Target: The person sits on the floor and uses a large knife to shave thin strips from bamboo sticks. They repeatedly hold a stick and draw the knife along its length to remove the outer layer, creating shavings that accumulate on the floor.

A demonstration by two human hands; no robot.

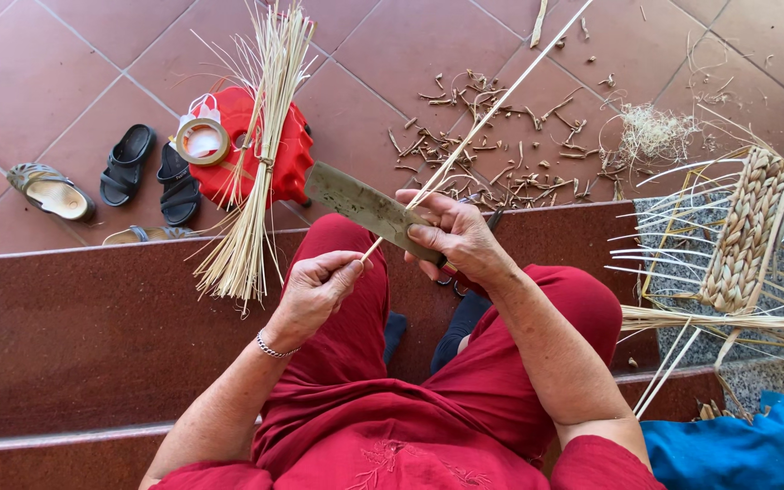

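Cane strip [482,118] is pinched in the left hand [315,289]; right hand [451,238] clenches the knife [369,209], whose blade could slip toward those fingers.

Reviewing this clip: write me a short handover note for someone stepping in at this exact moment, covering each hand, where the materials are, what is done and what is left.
Left hand: pinches the near end of a long thin cane strip.
Right hand: grips a broad knife, blade laid against the strip.
Materials: bundle of thin strips leaning on a red stool with a tape roll; partly woven piece at right.
Done: shavings litter the tiled floor, so some strips look trimmed.
Left: the held strip runs well beyond the blade; the weaving has loose ends.
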